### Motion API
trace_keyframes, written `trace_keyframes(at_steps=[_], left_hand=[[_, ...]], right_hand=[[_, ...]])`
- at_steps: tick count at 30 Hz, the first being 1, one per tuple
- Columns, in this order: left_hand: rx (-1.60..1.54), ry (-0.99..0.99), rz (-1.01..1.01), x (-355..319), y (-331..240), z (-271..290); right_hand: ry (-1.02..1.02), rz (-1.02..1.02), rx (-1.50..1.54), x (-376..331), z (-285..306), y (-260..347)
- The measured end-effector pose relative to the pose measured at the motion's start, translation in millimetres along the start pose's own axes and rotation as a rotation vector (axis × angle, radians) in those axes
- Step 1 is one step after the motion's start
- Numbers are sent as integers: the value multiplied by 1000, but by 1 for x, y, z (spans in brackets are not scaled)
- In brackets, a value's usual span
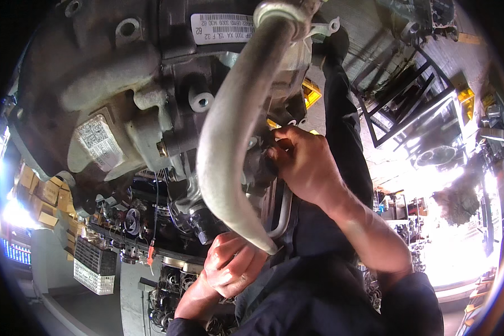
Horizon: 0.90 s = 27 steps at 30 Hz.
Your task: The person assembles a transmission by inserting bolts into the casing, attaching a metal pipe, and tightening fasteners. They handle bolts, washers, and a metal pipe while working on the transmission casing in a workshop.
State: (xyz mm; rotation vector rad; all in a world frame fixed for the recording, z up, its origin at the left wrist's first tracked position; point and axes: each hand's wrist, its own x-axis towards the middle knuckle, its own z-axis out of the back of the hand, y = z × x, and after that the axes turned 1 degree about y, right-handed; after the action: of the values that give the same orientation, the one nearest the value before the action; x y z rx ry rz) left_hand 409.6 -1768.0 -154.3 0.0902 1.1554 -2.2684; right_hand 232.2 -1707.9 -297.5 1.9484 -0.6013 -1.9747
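Observation:
A large metal engine or gearbox [112, 73] fills the upper left, with a printed label on its housing. In front of it a thick, curved grey metal pipe [224, 134] runs from the top down to a narrowed lower end. My left hand [232, 266] is closed in a fist beside that lower end; what its fingers grip is hidden. My right hand [305, 162] reaches in right of the pipe, fingers curled against a dark part [260, 157] on the assembly. Its fingertips are partly hidden. Between my hands runs a thin bent metal tube [285, 213].
A black metal frame [403, 95] stands on the floor at right. Cardboard boxes [47, 193] and stacked crates [94, 266] are at left. A workbench [179, 260] with parts lies under the engine. An orange-tipped cable [151, 252] hangs near it.

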Motion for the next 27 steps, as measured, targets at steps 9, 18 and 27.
trace_keyframes(at_steps=[9, 18, 27], left_hand=[[-72, -8, -76, 0, 7, 0], [-145, -95, -88, 10, 10, -15], [-258, -189, -32, 6, 12, -26]], right_hand=[[-64, 208, -21, -1, 1, -1], [-45, -10, 137, 10, -6, -11], [22, -440, 521, -2, -5, 14]])
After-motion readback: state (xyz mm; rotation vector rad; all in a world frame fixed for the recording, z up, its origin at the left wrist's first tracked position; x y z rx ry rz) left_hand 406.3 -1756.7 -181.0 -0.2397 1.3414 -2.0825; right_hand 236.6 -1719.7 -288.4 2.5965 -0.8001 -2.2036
